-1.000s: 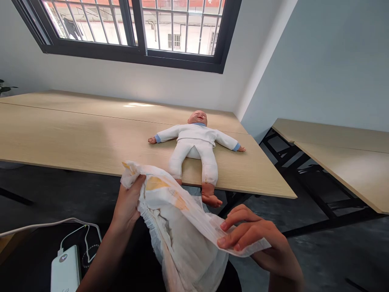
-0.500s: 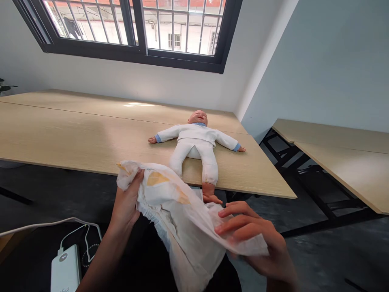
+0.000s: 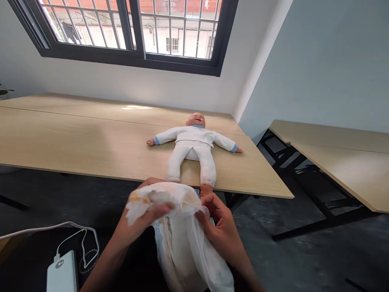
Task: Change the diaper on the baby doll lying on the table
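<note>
Soft, matt nonwoven disposable diaper, smooth, faintly glossy plastic doll's head, matt wood-grain laminate tabletop.

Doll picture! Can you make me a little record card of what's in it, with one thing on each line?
left hand: holding the top of the diaper
right hand: holding the diaper's other side
doll: lying on its back, arms spread
doll clothes: white suit with blue cuffs
doll place: on a pale wooden table, legs reaching the edge
lower left: white power bank with a cable
</note>
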A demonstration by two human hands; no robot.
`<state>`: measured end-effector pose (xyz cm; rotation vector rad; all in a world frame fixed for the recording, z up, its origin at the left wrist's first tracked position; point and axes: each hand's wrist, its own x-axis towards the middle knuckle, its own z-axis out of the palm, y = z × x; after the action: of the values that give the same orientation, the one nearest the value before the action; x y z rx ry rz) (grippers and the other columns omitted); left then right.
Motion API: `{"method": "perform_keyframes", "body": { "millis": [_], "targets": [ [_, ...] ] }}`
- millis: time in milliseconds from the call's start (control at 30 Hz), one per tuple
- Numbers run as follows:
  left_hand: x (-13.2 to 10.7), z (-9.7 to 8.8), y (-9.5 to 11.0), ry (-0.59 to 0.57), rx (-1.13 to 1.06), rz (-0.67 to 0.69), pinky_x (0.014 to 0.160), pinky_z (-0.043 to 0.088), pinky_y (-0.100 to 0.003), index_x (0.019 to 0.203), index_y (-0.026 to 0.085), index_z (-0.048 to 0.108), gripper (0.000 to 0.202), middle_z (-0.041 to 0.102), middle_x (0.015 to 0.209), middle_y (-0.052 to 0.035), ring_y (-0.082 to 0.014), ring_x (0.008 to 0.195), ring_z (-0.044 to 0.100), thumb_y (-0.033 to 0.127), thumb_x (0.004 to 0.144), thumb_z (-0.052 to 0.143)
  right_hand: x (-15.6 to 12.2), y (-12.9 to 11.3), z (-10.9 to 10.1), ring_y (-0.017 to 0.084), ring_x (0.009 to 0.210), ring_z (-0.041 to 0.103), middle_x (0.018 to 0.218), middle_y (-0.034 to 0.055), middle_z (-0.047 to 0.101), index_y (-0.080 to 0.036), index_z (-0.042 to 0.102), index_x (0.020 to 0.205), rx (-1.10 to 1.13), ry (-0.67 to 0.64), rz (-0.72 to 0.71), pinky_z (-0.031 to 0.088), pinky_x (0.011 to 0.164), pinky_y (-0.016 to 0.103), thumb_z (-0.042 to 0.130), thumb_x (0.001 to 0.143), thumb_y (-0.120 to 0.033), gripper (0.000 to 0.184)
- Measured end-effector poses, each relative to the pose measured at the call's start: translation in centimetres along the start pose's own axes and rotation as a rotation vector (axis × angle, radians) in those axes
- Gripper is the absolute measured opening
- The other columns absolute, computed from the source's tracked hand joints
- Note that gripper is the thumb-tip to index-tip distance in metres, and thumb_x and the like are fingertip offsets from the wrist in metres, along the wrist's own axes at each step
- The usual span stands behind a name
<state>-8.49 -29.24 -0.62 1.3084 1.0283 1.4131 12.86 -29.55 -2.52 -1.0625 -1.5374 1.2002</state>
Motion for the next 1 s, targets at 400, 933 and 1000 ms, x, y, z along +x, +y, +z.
{"method": "perform_keyframes", "body": {
  "millis": [400, 933, 1000],
  "targets": [
    [-0.2, 0.7, 1.2, -0.007, 0.403, 0.237, 0.055, 0.050, -0.020, 0.079, 0.020, 0.072, 0.010, 0.071, 0.069, -0.0003, -0.0143, 0.057, 0.065, 0.028, 0.073, 0.075, -0.2, -0.3, -0.2, 0.009, 0.061, 0.035, 0.070, -0.0023, 0.039, -0.019, 0.036, 0.074, 0.153, 0.005, 0.038, 0.031, 0.056, 0.020, 0.061, 0.089, -0.057, 0.049],
    [-1.9, 0.4, 1.7, 0.150, 0.691, 0.778, 0.058, 0.051, -0.022, 0.093, 0.027, 0.077, 0.018, 0.074, 0.073, -0.0030, -0.0162, 0.062, 0.069, 0.026, 0.092, 0.060, -1.2, -1.1, -1.5, 0.009, 0.056, 0.029, 0.058, -0.0027, 0.032, -0.017, 0.032, 0.062, -0.106, -0.160, -0.068, 0.020, 0.053, 0.025, 0.050, 0.096, -0.056, 0.054],
    [-1.9, 0.3, 1.6, 0.146, 0.690, 0.785, 0.057, 0.051, -0.022, 0.092, 0.027, 0.078, 0.016, 0.074, 0.072, -0.0030, -0.0162, 0.061, 0.069, 0.023, 0.089, 0.062, -1.4, -1.5, -1.9, 0.009, 0.055, 0.031, 0.058, -0.0034, 0.032, -0.018, 0.031, 0.065, -0.059, -0.201, -0.004, 0.022, 0.051, 0.024, 0.056, 0.092, -0.057, 0.053]
  ]
}}
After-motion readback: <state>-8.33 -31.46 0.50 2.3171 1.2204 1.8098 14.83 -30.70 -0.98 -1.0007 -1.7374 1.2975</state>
